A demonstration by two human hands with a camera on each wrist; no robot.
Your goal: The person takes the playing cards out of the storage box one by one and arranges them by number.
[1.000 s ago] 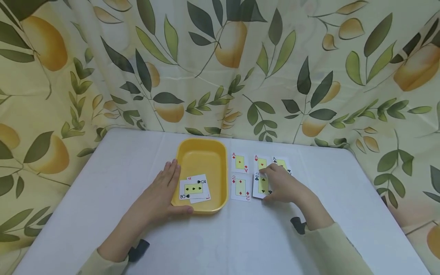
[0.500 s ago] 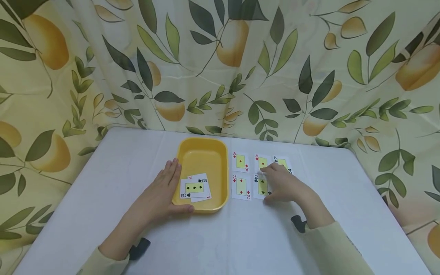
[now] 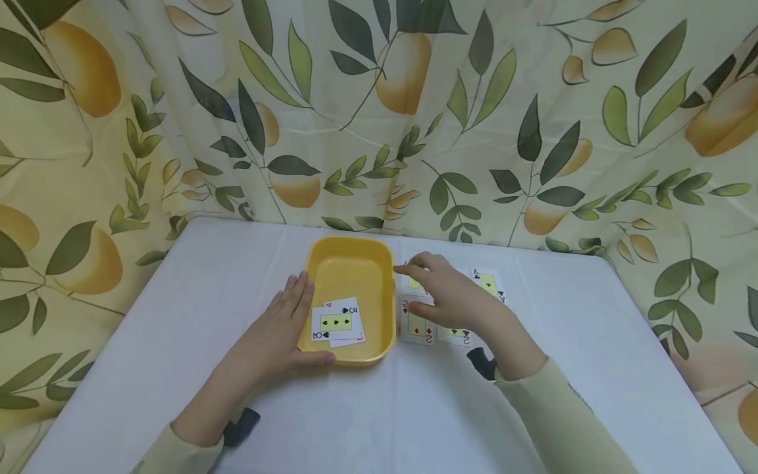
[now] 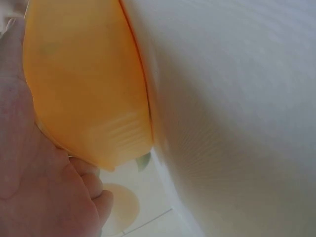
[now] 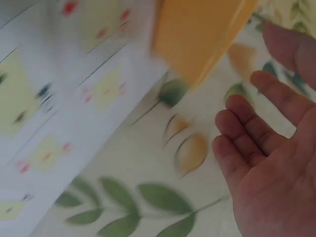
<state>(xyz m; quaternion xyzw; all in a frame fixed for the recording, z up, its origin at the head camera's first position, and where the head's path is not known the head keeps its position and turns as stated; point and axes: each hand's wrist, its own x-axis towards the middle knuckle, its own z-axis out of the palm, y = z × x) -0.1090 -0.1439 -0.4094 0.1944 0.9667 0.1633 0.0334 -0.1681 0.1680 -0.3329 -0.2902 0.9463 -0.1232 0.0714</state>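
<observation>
My left hand [image 3: 278, 329] lies along the left side and front corner of a yellow plastic tray [image 3: 349, 273], its fingers straight against the wall. Inside the tray, a three of spades [image 3: 335, 322] overlaps another playing card [image 3: 348, 342]. My right hand [image 3: 456, 296] hovers over the cards beside the tray, holding nothing; in the right wrist view its fingers [image 5: 242, 123] are loosely bent. Partly under it in the head view show an ace of diamonds [image 3: 414, 284], a two of diamonds [image 3: 417, 329] and a two of clubs [image 3: 457, 335]. The ace of hearts is hidden behind the hand.
A black ace [image 3: 487, 283] lies face up at the right end of the back row. The white-covered table [image 3: 379, 421] ends just behind the tray and cards. A fruit-patterned curtain [image 3: 367, 131] hangs right behind it.
My right hand has let go of the two of clubs, lifted off and moved left toward the tray, over the diamond cards. My left hand stays at the tray.
</observation>
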